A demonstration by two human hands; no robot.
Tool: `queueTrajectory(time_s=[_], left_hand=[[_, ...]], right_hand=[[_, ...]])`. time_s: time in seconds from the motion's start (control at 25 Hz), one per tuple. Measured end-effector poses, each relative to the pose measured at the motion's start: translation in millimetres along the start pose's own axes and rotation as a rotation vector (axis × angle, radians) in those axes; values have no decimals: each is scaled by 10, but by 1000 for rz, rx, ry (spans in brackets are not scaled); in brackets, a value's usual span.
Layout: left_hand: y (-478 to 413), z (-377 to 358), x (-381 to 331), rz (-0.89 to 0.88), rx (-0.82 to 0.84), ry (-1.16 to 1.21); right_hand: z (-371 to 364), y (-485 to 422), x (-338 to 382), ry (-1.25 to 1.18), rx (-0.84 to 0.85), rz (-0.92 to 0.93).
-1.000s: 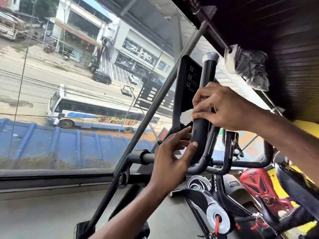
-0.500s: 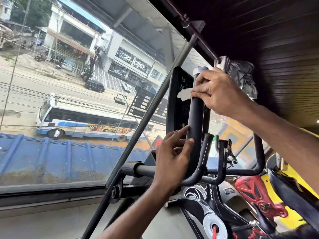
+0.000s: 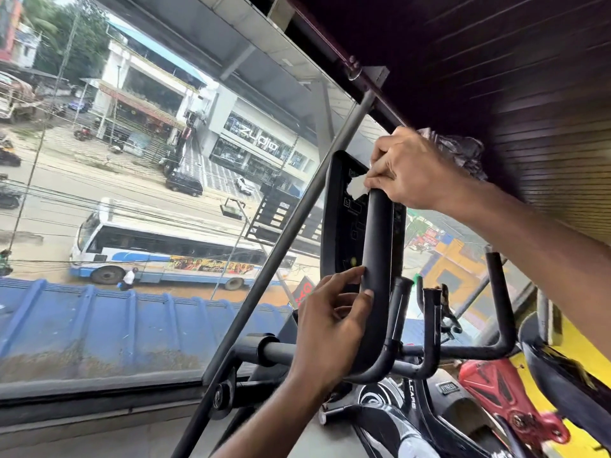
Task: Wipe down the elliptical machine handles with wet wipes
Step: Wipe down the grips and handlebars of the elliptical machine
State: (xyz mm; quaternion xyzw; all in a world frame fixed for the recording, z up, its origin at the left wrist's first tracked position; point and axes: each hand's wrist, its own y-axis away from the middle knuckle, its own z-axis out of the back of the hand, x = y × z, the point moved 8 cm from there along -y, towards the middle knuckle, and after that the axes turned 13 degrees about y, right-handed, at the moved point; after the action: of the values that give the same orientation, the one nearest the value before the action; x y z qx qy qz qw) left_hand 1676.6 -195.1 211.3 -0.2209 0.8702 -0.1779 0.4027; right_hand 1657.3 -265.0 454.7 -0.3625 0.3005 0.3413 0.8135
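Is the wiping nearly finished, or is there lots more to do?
Not nearly. The right hand has slid the wipe from the middle of the padded handle to its top, so that stretch looks done. In hand: the top end, while the left hand touches the lower part. Left: that lower part and the bare handle on the right.

handle (image 3: 377, 256) with its top hidden under right hand (image 3: 410, 170), wet wipe (image 3: 357, 188) mostly covered
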Motion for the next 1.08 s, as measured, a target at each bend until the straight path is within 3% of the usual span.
queueTrajectory(time_s=[0.2,0.4,0.56,0.72,0.92,1.08], left_hand=[[13,-7,-2,1,17,-14],[22,0,-3,-12,32,-26],[70,-5,15,-17,31,15],[153,57,95,15,17,24],[316,217,195,20,75,-145],[522,368,137,-155,134,-405]], right_hand=[[80,-90,-122,61,-69,-57],[-58,4,-19,-68,140,66],[49,37,-44,73,-38,38],[4,167,143,3,56,131],[39,531,551,-51,90,248],[-18,953,983,-113,133,369]])
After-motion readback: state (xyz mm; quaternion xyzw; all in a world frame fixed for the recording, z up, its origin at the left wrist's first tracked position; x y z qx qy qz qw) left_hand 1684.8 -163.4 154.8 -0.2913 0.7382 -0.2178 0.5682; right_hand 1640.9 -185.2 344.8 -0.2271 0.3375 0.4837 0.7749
